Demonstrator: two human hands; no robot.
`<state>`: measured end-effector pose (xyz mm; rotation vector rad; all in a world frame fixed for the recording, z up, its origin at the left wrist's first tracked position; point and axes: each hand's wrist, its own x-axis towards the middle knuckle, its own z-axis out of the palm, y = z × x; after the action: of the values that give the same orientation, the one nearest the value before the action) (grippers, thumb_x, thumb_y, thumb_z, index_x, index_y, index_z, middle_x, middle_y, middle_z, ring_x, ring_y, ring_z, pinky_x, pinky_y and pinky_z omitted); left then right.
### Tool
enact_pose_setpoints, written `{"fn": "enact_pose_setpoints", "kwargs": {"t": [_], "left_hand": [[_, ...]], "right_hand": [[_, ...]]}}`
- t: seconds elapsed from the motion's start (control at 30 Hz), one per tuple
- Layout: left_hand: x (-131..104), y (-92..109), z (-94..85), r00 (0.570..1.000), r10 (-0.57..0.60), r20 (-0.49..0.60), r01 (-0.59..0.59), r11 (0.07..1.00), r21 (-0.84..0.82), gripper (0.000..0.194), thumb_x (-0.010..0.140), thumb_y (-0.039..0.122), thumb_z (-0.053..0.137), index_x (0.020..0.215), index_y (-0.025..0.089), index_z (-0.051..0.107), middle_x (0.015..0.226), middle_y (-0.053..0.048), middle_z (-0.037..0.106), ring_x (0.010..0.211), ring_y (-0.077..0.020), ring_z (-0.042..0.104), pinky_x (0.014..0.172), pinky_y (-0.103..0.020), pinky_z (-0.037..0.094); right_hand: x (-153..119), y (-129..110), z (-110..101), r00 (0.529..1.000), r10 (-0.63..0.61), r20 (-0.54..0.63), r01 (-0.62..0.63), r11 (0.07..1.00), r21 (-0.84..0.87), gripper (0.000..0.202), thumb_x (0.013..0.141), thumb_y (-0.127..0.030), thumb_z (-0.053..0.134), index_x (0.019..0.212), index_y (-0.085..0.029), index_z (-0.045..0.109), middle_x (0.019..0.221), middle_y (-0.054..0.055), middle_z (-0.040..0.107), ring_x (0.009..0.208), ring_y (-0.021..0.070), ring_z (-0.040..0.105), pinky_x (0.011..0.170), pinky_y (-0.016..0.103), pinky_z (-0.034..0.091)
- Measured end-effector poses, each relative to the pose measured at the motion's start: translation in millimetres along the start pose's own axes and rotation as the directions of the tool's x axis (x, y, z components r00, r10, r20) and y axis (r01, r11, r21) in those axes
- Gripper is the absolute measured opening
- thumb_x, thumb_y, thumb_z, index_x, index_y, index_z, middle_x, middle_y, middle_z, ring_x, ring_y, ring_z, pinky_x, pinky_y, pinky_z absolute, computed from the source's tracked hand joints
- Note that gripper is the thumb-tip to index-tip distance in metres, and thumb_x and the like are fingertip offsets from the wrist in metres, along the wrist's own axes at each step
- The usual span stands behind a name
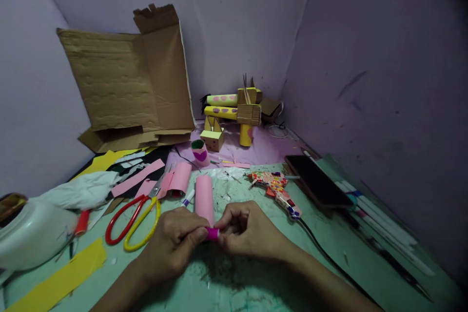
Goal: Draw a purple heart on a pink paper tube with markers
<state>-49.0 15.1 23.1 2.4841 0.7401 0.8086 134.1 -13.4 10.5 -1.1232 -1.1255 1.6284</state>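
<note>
Both hands meet at a small magenta roll (212, 234) near the middle of the table. My left hand (179, 236) pinches its left end between thumb and fingers. On the right end, the thumb and fingers of my right hand (244, 229) are closed. Just behind the roll lies a pink paper tube (204, 197), partly hidden by my left hand. Scissors with one red and one yellow handle (141, 219) rest left of my left hand, beside a wider pink paper roll (180, 178). A glue gun with a patterned cover (274, 187) lies beyond my right hand.
Cardboard (124, 83) leans on the back wall. Yellow spotted paper figures (223, 112) and a pink cup (200, 152) stand behind. A phone (318, 180) and white sticks (383, 219) lie right; a white container (32, 239) and yellow strip (62, 278) are left. A black cord crosses the right side.
</note>
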Motion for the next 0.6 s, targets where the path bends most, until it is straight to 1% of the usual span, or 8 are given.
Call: {"fn": "enact_pose_setpoints", "kwargs": {"t": [0.07, 0.13, 0.2, 0.3, 0.47, 0.6], "left_hand": [[0, 1, -0.4, 1.000, -0.002, 0.016, 0.002, 1.000, -0.001, 0.035, 0.091, 0.021, 0.039, 0.066, 0.019, 0.063, 0.054, -0.001, 0.061, 0.052, -0.0142, 0.055, 0.052, -0.029, 0.041], [0, 2, -0.7, 1.000, 0.002, 0.026, -0.003, 1.000, 0.009, 0.036, 0.092, 0.022, 0.038, 0.065, 0.019, 0.062, 0.054, -0.001, 0.061, 0.052, -0.0143, 0.055, 0.052, -0.029, 0.041], [0, 3, -0.8, 0.999, 0.011, 0.031, -0.012, 1.000, 0.025, 0.036, 0.092, 0.023, 0.039, 0.066, 0.019, 0.063, 0.053, -0.001, 0.060, 0.051, -0.0144, 0.055, 0.052, -0.028, 0.041], [1, 4, -0.1, 1.000, 0.020, 0.007, -0.021, 0.998, 0.051, 0.036, 0.092, 0.024, 0.039, 0.067, 0.020, 0.064, 0.051, 0.000, 0.059, 0.051, -0.0144, 0.055, 0.052, -0.027, 0.041], [-1, 5, 2.4, 1.000, 0.027, 0.014, -0.028, 0.996, 0.089, 0.032, 0.092, 0.023, 0.041, 0.071, 0.019, 0.065, 0.054, 0.000, 0.061, 0.051, -0.0145, 0.057, 0.053, -0.029, 0.039], [-1, 6, 3.3, 0.998, 0.054, 0.011, -0.055, 0.991, 0.124, 0.029, 0.092, 0.022, 0.043, 0.075, 0.019, 0.066, 0.055, 0.000, 0.063, 0.051, -0.0150, 0.057, 0.053, -0.029, 0.038]], "right_hand": [[0, 1, 1, 0.999, 0.047, 0.025, -0.047, 0.998, 0.028, 0.018, 0.051, -0.014, 0.074, 0.061, -0.016, 0.060, 0.048, -0.005, 0.059, 0.044, 0.0056, 0.049, 0.046, 0.019, 0.037], [0, 2, 4, 0.998, 0.054, 0.014, -0.055, 0.998, 0.014, 0.016, 0.052, -0.015, 0.070, 0.061, -0.017, 0.057, 0.049, -0.004, 0.059, 0.045, 0.0072, 0.051, 0.046, 0.020, 0.037], [0, 4, 7, 0.999, 0.010, -0.037, -0.012, 0.999, -0.050, 0.013, 0.052, -0.013, 0.064, 0.058, -0.017, 0.053, 0.047, -0.006, 0.054, 0.043, 0.0053, 0.046, 0.044, 0.018, 0.032], [-3, 6, 13, 0.991, -0.079, -0.108, 0.063, 0.987, -0.146, 0.011, 0.051, -0.011, 0.056, 0.055, -0.018, 0.049, 0.047, -0.009, 0.046, 0.042, 0.0030, 0.035, 0.042, 0.018, 0.024], [-8, 7, 16, 0.979, -0.171, -0.112, 0.141, 0.962, -0.232, 0.011, 0.055, -0.016, 0.055, 0.060, -0.020, 0.045, 0.049, -0.007, 0.044, 0.045, 0.0055, 0.036, 0.042, 0.019, 0.023], [-11, 10, 14, 0.956, -0.277, -0.099, 0.228, 0.909, -0.348, 0.010, 0.058, -0.017, 0.052, 0.062, -0.021, 0.044, 0.050, -0.006, 0.045, 0.047, 0.0074, 0.037, 0.044, 0.020, 0.026]]}}
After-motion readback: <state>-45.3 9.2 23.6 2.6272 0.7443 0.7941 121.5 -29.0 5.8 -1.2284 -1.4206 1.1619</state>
